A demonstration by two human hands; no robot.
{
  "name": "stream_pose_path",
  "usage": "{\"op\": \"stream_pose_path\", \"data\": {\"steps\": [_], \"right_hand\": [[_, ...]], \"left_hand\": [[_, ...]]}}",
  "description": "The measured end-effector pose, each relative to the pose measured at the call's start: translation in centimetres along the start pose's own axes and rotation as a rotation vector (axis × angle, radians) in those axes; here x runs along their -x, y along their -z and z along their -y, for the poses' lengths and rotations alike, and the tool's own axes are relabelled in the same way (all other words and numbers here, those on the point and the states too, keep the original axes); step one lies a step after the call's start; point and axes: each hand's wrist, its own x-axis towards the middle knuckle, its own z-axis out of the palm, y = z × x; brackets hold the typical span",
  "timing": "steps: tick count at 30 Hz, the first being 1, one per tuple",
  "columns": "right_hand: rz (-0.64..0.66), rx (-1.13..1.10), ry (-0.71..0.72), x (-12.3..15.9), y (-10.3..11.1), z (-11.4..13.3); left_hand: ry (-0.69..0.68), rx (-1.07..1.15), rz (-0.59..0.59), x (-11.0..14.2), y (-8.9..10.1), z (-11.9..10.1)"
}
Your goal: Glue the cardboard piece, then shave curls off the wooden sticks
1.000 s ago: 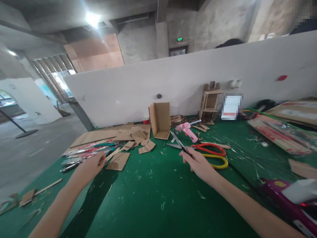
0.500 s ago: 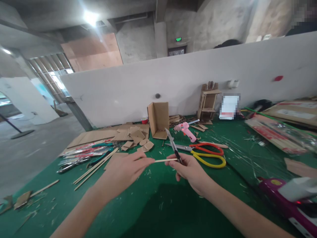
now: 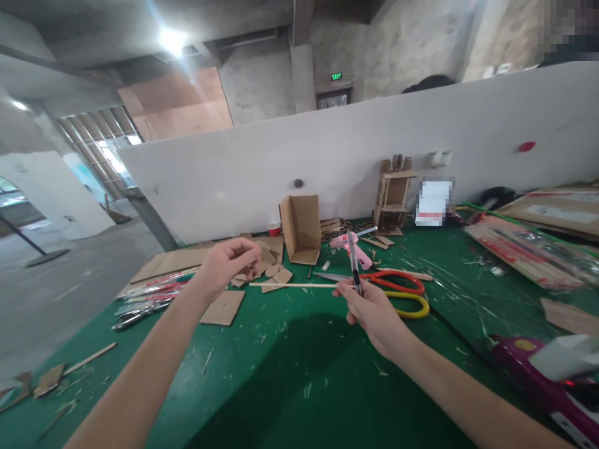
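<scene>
In the head view, grips a knife (image 3: 357, 275) and a thin stick (image 3: 304, 285) together in the right hand (image 3: 370, 308), closed narrowly on both. Points the blade up or toward the far side; cannot tell which. Extends the stick left from the right fingers, nearly level, over the desk (image 3: 253, 349). Hovers the left hand (image 3: 227, 265) just by the stick's left end, with fingers curled in. Shows nothing clearly pinched in that grip; cannot tell whether fully closed, or whether touching the stick.

No longer has the left fingers close to the right hand, as half a second ago, but farther left and farther away, with much more of the stick in sight. Seems, by that, to leave the stick to the right grip alone and the left hand free of carrying.

Has scissors (image 3: 393, 272) lying just beyond the right hand, and a glue gun (image 3: 341, 242) farther off, partly behind the knife. Has a card square (image 3: 223, 308) on the near side of the left hand, and a card box (image 3: 306, 227) standing on the far side, beyond the stick.
</scene>
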Motion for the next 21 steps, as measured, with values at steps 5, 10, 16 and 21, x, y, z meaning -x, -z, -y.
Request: {"op": "stream_pose_path", "data": {"steps": [5,10,16,21], "right_hand": [[-0.006,-0.194,-0.030,0.4,-0.1,0.0],[0.008,-0.246,-0.061,0.3,0.3,0.4],[0.075,-0.074,-0.106,0.8,-0.4,-0.1],[-0.024,-0.195,-0.109,0.0,0.1,-0.5]], "left_hand": [[0.060,0.042,0.026,-0.3,-1.4,-0.1],[0.021,0.276,0.047,0.2,-3.7,-1.0],[0.036,0.290,-0.100,-1.6,-5.5,-0.8],[-0.179,-0.212,-0.511,-1.0,-5.9,-2.0]]}}
